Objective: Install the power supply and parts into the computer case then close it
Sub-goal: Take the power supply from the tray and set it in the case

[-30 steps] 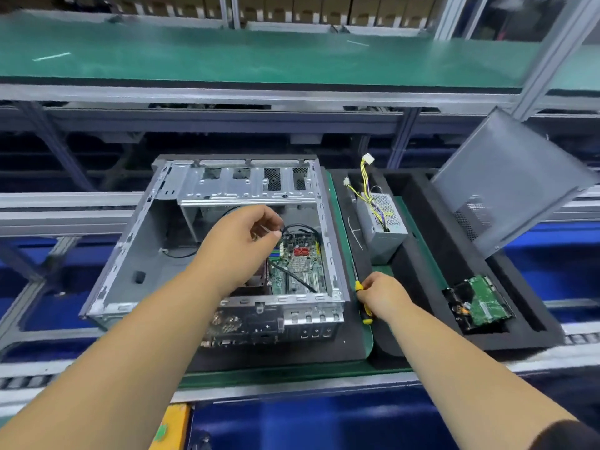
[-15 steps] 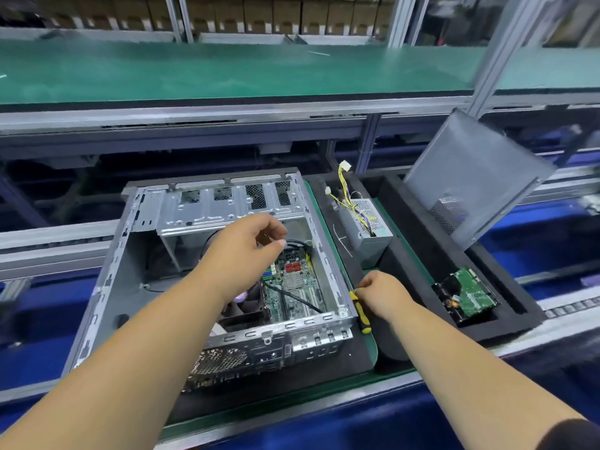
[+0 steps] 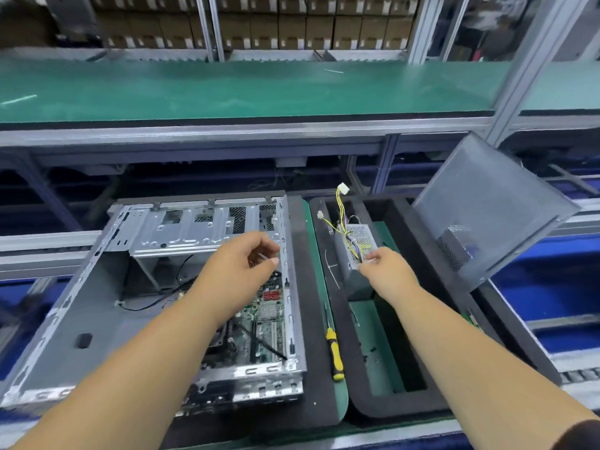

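Observation:
The open grey computer case lies flat at the left, with its motherboard showing inside. My left hand hovers above the motherboard with its fingers loosely curled and nothing in them. The grey power supply with yellow cables stands in the black foam tray at the right. My right hand rests against the supply's near top corner, fingertips touching its cable bundle. The grey side panel leans tilted at the tray's far right.
A yellow-handled screwdriver lies on the green mat between the case and the tray. A green circuit board peeks out beside my right forearm. A green shelf spans the back, with metal uprights and blue conveyor parts around.
My right hand has let go of the screwdriver and moved up to the power supply. My left hand has lifted slightly above the motherboard. The camera has shifted.

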Demonstrator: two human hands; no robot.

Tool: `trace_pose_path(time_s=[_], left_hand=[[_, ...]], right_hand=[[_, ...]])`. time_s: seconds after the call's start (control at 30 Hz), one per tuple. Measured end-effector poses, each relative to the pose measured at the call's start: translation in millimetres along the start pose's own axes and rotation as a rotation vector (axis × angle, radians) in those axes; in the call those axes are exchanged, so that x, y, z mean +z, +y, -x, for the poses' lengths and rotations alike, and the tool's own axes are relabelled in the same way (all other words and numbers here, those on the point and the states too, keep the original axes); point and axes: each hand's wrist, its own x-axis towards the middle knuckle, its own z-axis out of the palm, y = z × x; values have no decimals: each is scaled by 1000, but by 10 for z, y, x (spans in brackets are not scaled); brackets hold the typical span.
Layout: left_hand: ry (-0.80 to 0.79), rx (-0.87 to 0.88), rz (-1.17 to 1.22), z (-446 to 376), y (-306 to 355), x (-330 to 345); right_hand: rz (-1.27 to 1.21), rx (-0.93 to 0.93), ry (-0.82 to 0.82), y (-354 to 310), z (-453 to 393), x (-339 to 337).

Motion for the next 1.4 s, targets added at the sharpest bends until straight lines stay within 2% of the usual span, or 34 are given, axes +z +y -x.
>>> trace_pose_path(time_s=[0.27, 0.53, 0.67, 0.93, 1.17, 1.3, 1.4], left_hand=[[131, -100, 41, -161, 167, 321], [257, -194, -22, -138, 103, 347], [304, -233, -32, -103, 82, 346], [333, -238, -4, -129, 108, 343], [318, -217, 34, -200, 135, 354], [283, -192, 70, -266, 206, 401], [252, -174, 91, -313, 264, 416]], right_hand=[[193, 71, -83, 6, -670, 50], [309, 92, -125, -118, -1080, 285], [245, 146, -145, -136, -1178, 363], [232, 127, -108, -67, -1170, 302], [178, 86, -74, -155, -1098, -78], [59, 38, -43, -269, -999, -438], [-139, -44, -45, -388, -893, -692]])
